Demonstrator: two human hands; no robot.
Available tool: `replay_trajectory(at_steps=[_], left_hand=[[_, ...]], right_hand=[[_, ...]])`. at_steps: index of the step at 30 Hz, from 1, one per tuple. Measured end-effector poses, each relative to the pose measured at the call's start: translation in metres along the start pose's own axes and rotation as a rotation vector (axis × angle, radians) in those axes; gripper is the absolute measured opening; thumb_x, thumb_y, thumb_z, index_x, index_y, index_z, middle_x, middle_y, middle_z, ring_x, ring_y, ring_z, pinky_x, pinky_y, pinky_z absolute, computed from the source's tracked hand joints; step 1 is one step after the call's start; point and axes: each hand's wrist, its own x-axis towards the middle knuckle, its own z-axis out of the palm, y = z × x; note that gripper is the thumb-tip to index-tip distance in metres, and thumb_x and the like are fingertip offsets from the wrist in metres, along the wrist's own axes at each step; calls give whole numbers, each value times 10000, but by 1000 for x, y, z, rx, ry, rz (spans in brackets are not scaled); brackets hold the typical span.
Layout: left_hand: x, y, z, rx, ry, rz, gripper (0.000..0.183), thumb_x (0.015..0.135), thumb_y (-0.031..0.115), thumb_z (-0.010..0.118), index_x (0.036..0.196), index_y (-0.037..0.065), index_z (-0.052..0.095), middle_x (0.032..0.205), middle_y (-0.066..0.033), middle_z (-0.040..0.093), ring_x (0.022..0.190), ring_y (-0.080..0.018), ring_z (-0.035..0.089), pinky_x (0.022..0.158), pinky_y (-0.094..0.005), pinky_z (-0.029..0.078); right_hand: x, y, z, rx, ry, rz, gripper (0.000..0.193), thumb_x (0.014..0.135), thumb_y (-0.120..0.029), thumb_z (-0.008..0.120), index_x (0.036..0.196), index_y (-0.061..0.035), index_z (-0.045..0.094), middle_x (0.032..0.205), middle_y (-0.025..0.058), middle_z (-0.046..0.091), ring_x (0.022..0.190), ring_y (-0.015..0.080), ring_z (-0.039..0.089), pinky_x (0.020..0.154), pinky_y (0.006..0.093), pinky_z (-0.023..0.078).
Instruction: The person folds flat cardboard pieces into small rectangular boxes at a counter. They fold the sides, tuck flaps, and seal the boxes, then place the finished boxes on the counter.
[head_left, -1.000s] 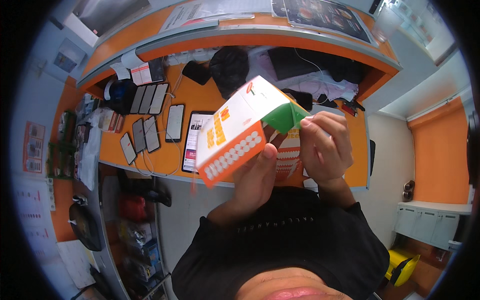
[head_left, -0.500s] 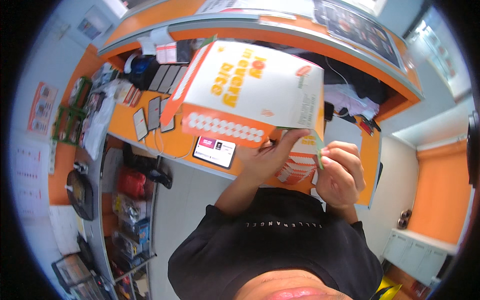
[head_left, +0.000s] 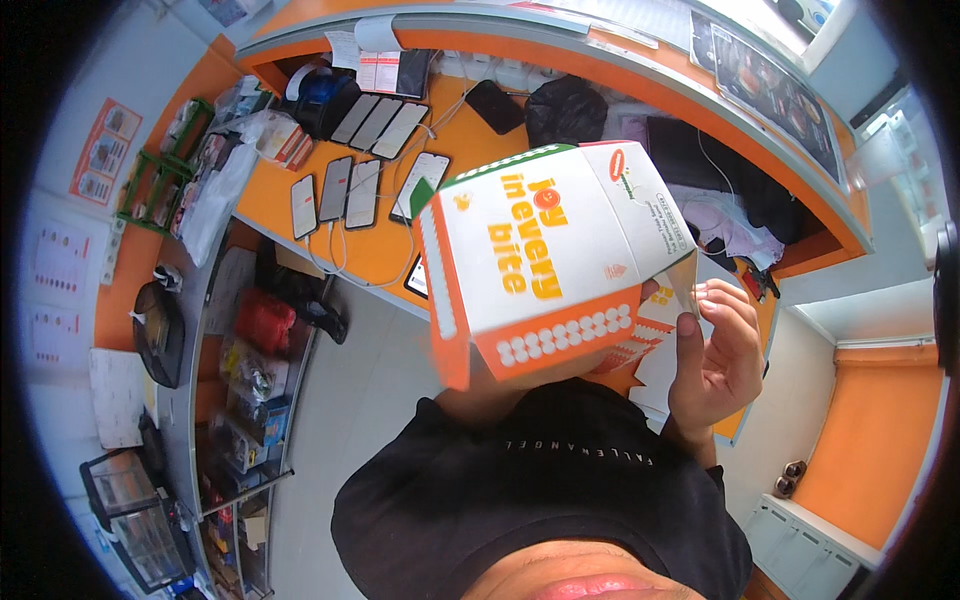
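A white, orange and green cardboard food box [head_left: 550, 245] is held up over the desk, tilted, with flaps standing out at both ends. My left forearm [head_left: 485, 400] runs up behind it. My left hand is mostly hidden by the box, which it supports from behind and below. With thumb and fingertips together, my right hand [head_left: 722, 350] pinches an end flap at the box's right side. More printed orange-and-white cardboard [head_left: 640, 345] shows below the box, partly covered by it.
Several phones with charging cables, such as a black phone [head_left: 495, 107], lie on the orange desk [head_left: 265, 205]. A shelf [head_left: 640, 75] overhangs the desk's back. Dark cloth [head_left: 567, 110] sits beneath it. At left stands a rack [head_left: 215, 350] holding packaged goods.
The box has moved right and slightly down, and turned, showing more of its right end. My right hand has shifted right with the flap. My left hand has gone mostly behind the box.
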Motion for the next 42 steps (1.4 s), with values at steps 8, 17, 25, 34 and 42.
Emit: replay_trajectory(at_steps=[8,17,25,34,42], left_hand=[[22,15,-27,-1034,245,-601,376,976,67,640,1343,18,569,1352,-108,600,1247,-223,578,983,-359,504],[26,17,-26,-1145,327,-676,370,976,71,644,1335,20,572,1333,-104,607,1227,-216,585,972,-353,506],[27,16,-19,-1137,322,-655,365,975,75,647,1329,22,575,1317,-100,614,1210,-209,591,963,-349,508],[26,13,-18,-1114,317,-646,359,975,80,651,1322,24,578,1298,-95,621,1191,-202,598,952,-344,510],[27,12,-18,-1108,314,-635,354,974,83,655,1315,25,580,1282,-91,627,1174,-195,604,943,-339,512]], right_hand=[[11,-13,3,-141,-73,-8,193,796,65,776,968,23,699,922,179,726,904,333,708,770,386,565],[5,-19,-3,-34,-85,31,218,806,68,768,1001,3,696,922,163,728,878,310,698,752,378,555],[4,-17,-15,47,-162,99,235,794,71,775,999,-12,698,920,154,729,838,278,680,711,349,532],[4,-17,-12,-119,-144,-9,243,767,68,795,978,-24,717,884,147,730,816,276,685,680,341,534],[5,-18,-13,-101,-169,38,247,770,67,793,987,-23,718,891,146,729,827,273,692,692,338,540]])
